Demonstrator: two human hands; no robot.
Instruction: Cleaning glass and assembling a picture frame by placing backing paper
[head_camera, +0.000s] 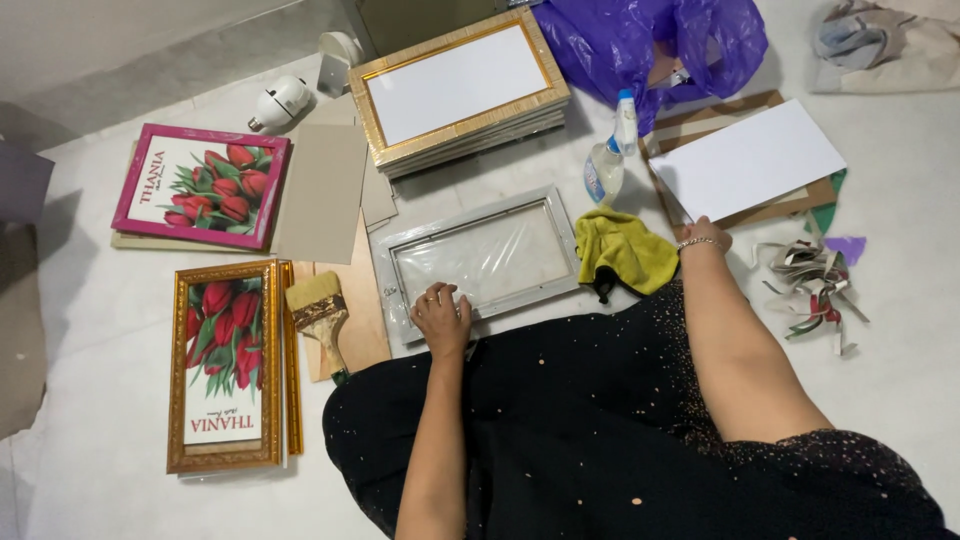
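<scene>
- A pale floor (90, 330) held frames, a brush (320, 310) and a yellow cloth (625, 250).
- The left hand (441, 312) lay flat, fingers loosely together, on the silver frame's (480, 255) near edge.
- The right hand (705, 232) touched the white board (750, 160) far right; its fingers could not be made out.

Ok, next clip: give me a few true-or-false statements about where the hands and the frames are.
1. The left hand rests on the silver frame. True.
2. The right hand holds the spray bottle. False: it rests at the edge of the white sheet, apart from the bottle.
3. A yellow cloth lies beside the silver frame. True.
4. The paintbrush lies on the pink frame. False: it lies on a board beside the gold frame.
</scene>
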